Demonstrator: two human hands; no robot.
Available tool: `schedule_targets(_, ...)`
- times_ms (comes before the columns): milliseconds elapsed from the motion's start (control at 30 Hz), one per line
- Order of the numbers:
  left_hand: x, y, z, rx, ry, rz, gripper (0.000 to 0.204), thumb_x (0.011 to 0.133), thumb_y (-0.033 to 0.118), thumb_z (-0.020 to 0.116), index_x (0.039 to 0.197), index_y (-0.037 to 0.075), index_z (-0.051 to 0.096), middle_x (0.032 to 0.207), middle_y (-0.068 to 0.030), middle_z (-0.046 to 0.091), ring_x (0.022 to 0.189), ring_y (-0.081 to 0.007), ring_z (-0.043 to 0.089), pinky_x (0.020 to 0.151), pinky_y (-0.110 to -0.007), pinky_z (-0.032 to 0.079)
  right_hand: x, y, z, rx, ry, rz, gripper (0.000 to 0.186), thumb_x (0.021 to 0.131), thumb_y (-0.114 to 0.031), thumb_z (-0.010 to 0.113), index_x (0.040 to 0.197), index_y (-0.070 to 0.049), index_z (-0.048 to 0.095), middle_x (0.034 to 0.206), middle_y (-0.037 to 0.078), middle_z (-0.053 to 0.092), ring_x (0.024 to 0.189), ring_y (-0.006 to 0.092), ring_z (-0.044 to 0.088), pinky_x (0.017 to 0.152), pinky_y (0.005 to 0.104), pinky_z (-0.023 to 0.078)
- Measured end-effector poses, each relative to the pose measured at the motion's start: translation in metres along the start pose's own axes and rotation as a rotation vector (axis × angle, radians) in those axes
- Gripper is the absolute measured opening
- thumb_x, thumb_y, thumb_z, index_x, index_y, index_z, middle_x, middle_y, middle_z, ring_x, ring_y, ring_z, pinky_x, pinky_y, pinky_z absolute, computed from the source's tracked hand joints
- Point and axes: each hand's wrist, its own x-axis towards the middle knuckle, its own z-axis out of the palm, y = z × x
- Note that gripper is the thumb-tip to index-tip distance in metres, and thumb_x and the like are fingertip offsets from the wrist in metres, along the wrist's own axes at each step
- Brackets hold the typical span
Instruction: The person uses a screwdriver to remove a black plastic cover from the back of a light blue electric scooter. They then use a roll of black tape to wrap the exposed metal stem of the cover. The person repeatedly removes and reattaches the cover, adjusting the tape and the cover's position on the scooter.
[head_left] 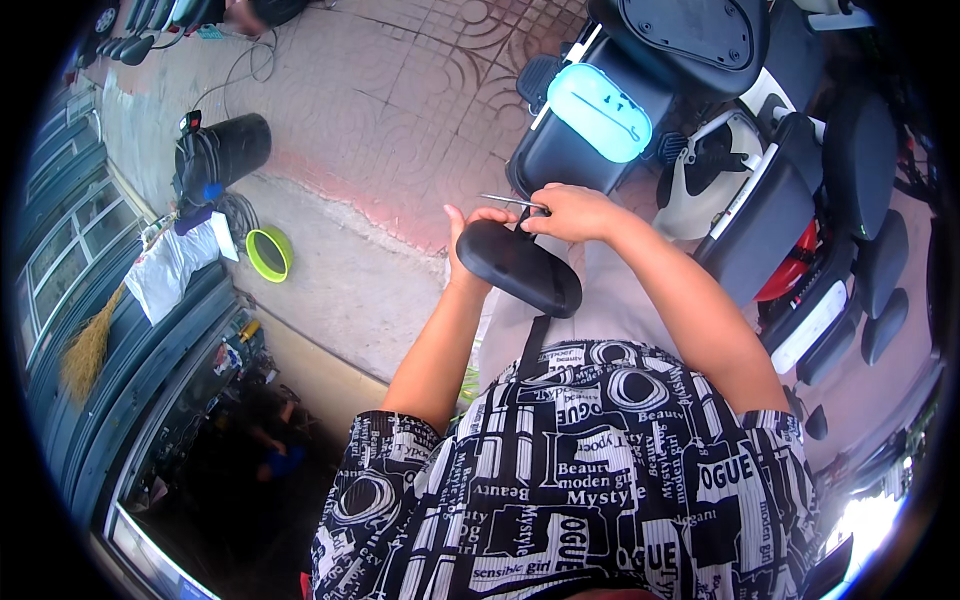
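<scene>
In front of my waist I hold a black scooter rear-view mirror (518, 270), its rounded back facing up and its short stem pointing away from me. My left hand (468, 245) is closed round the mirror's left end, thumb up. The fingers of my right hand (575, 213) pinch a slim silvery metal tool (515, 201) beside the stem, pointing left; its exact kind is too small to tell. Just beyond my right hand, a light-blue oblong tray (575, 85) lies on a black scooter seat (590, 160), with a thin hooked rod and small dark pieces on it.
Parked scooters (740, 220) crowd the right side. To the left, a black cylindrical bin (235, 150), a lime-green basin (270, 253), a white sack (175, 270) and a straw broom (92, 345) are by the shopfront. A cable (255, 62) trails over the paving.
</scene>
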Motion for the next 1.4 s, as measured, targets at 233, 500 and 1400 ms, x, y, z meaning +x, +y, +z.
schedule_targets(233, -0.001, -0.006, 0.006, -0.058, -0.060, -0.011, 0.083, 0.090, 0.072, 0.016, 0.091, 0.000, 0.057, 0.077, -0.0116, 0.062, 0.085, -0.0272, 0.057, 0.085, -0.038, 0.046, 0.003, -0.013, -0.001, -0.099, -0.022, 0.080, 0.044, 0.084, -0.045, 0.058, 0.111, -0.011, 0.065, 0.119, 0.010, 0.061, 0.112, 0.0272, 0.059, 0.089, 0.0409, 0.049)
schedule_targets(500, 0.009, -0.019, -0.004, -0.078, -0.084, -0.053, 0.093, 0.084, 0.079, 0.013, 0.093, -0.001, 0.058, 0.072, -0.0107, 0.062, 0.073, -0.0229, 0.058, 0.074, -0.031, 0.046, 0.004, -0.017, 0.002, -0.155, -0.054, 0.155, 0.039, 0.084, -0.040, 0.056, 0.107, -0.010, 0.068, 0.112, 0.009, 0.066, 0.106, 0.0270, 0.063, 0.085, 0.0401, 0.051)
schedule_targets(1400, 0.002, -0.045, -0.011, 0.095, 0.023, 0.128, 0.069, 0.092, 0.069, 0.026, 0.101, 0.005, 0.053, 0.076, -0.0067, 0.062, 0.071, -0.0164, 0.055, 0.072, -0.025, 0.045, -0.014, 0.029, 0.017, 0.547, 0.058, -0.121, 0.030, 0.080, -0.021, 0.072, 0.104, -0.005, 0.062, 0.093, 0.005, 0.063, 0.088, 0.0140, 0.058, 0.079, 0.0295, 0.046)
